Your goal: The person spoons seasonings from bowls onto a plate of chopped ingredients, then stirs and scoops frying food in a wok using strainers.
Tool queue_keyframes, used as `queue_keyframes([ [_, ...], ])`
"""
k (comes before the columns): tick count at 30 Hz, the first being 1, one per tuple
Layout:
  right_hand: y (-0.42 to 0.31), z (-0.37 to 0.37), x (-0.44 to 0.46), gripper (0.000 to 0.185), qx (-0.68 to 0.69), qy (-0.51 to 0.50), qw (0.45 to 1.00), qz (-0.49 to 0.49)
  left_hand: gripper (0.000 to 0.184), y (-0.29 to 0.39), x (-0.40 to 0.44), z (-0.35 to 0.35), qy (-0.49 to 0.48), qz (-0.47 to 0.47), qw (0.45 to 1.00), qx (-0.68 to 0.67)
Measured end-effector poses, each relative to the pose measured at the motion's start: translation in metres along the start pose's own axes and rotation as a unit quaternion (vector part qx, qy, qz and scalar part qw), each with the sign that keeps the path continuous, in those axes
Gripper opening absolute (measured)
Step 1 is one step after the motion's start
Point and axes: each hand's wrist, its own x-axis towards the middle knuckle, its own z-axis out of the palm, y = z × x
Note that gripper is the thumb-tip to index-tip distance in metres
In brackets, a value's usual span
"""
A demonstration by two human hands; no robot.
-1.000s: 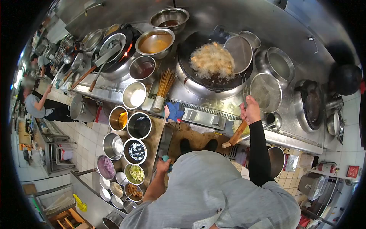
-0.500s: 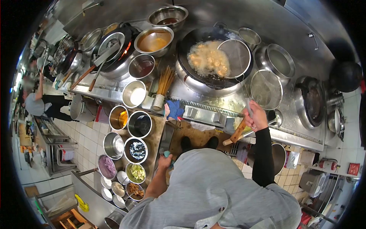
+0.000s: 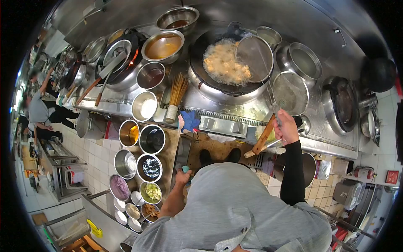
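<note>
My right hand (image 3: pixel 287 127) is closed round the metal handle of a round mesh strainer (image 3: pixel 254 58). The strainer is tilted over the right side of a black wok (image 3: pixel 199 67), where pale golden pieces (image 3: pixel 226 63) fry in foaming oil. A thick wooden handle (image 3: pixel 262 140) slants down from beside my right hand; whether it belongs to the strainer I cannot tell. My left hand (image 3: pixel 182 177) is low by the side counter, closed on a small teal thing (image 3: pixel 185 169) whose kind is hidden. A second mesh strainer (image 3: pixel 290 93) lies just right of the first.
Bowls of amber (image 3: pixel 163 46) and dark red liquid (image 3: pixel 151 76) stand left of the wok, near a bamboo brush (image 3: pixel 178 92). Pots of sauces (image 3: pixel 152 138) and chopped food (image 3: pixel 150 192) crowd the left counter. Another wok (image 3: pixel 340 105) sits right. A co-worker (image 3: pixel 37 107) stands far left.
My right hand has shifted slightly, and the strainer has moved a little back and left, its mesh turned more to view. The camera view has shifted slightly. My left hand has barely moved.
</note>
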Motion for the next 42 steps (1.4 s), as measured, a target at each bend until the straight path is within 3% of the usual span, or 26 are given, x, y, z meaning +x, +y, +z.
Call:
queue_keyframes([
  [9, 0.016, -0.003, 0.028, 0.053, -0.045, 0.05, 0.996, -0.056, 0.093, -0.006, 0.009, 0.003, 0.007, -0.015, 1.0, 0.007],
  [14, 0.02, 0.002, 0.037, 0.049, -0.158, 0.088, 0.976, -0.12, 0.094, -0.005, 0.004, 0.004, -0.001, -0.024, 1.0, 0.0],
  [29, -0.001, -0.009, 0.023, 0.056, 0.019, 0.055, 0.996, -0.068, 0.092, -0.017, 0.016, 0.008, -0.016, -0.007, 1.0, 0.006],
  [34, -0.019, -0.03, 0.033, 0.053, -0.02, 0.1, 0.987, -0.124, 0.092, -0.003, 0.005, 0.002, 0.007, 0.017, 1.0, -0.018],
  [36, -0.034, -0.044, 0.053, 0.04, -0.09, 0.103, 0.976, -0.169, 0.093, -0.015, 0.015, 0.007, 0.012, 0.013, 1.0, -0.011],
  [39, -0.056, -0.049, 0.102, 0.032, -0.231, 0.196, 0.92, -0.249, 0.093, -0.015, 0.014, 0.009, 0.077, 0.043, 0.996, -0.006],
  [42, -0.039, -0.094, 0.21, 0.032, -0.456, 0.272, 0.705, -0.47, 0.095, -0.001, 0.006, 0.001, 0.061, 0.005, 0.997, 0.035],
])
